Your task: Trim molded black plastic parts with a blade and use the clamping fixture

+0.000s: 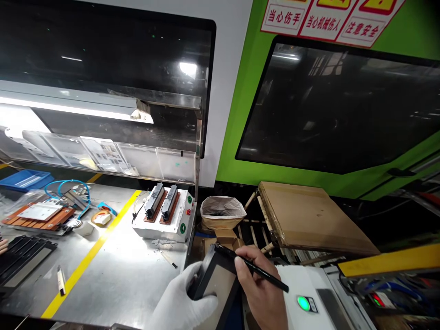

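My left hand [189, 300], in a white glove, grips a black plastic frame part with a beige panel [220, 284] by its left edge. The part is tilted, its far end pointing up the picture. In my bare right hand [263, 286] is a slim black pen-shaped tool [271, 277], pinched between thumb and fingers. Its tip lies at the far top corner of the part; whether it touches cannot be made out. Beyond my left hand stands a white fixture box [178, 229] carrying two dark elongated parts [169, 204] on reddish-brown bases.
A steel table [137, 284] with a yellow stripe holds a cutter [61, 280], a tape roll [101, 217] and an orange fixture [37, 215]. Another person's fingers [2, 246] show near black parts [24, 263]. A lined bin [223, 208], cardboard [316, 215] and a green-lit box [304, 303] stand right.
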`<state>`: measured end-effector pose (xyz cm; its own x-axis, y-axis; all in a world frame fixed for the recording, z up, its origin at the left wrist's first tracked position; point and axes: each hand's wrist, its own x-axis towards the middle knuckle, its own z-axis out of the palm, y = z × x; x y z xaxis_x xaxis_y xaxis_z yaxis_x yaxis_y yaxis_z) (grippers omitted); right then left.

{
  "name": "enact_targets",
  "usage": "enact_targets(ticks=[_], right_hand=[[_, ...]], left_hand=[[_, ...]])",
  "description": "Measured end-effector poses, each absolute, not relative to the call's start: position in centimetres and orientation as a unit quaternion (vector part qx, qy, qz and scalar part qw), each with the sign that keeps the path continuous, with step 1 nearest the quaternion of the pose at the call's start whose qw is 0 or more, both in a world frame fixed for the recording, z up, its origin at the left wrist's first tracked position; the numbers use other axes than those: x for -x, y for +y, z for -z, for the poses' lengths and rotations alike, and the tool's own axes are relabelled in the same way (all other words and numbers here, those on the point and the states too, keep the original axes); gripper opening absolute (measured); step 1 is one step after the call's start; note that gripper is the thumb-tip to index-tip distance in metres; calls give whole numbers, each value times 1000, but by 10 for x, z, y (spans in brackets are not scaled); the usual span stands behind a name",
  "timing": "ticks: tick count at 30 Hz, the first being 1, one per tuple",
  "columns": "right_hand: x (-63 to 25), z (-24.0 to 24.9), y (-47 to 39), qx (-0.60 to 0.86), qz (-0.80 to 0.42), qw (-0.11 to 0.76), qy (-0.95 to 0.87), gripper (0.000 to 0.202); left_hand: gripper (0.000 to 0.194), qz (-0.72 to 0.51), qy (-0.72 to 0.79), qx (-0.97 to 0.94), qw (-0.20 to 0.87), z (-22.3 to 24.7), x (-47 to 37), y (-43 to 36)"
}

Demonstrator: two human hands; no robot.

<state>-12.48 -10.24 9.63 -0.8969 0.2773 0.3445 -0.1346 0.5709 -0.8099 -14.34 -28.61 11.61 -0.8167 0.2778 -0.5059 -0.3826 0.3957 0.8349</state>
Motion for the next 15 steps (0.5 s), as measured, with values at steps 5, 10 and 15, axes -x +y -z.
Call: enact_targets(ticks=[5, 10, 15], right_hand=[[124, -96, -102, 78, -470, 219, -852, 20], [123, -95, -101, 107, -507, 191, -834, 26], [125, -92, -100, 115, -511, 184, -832, 26]], left_hand=[[37, -555, 775, 34, 301, -111, 142, -282], [43, -576, 749, 29, 327, -115, 143, -286], [39, -575, 753, 22, 318, -114, 142, -289]])
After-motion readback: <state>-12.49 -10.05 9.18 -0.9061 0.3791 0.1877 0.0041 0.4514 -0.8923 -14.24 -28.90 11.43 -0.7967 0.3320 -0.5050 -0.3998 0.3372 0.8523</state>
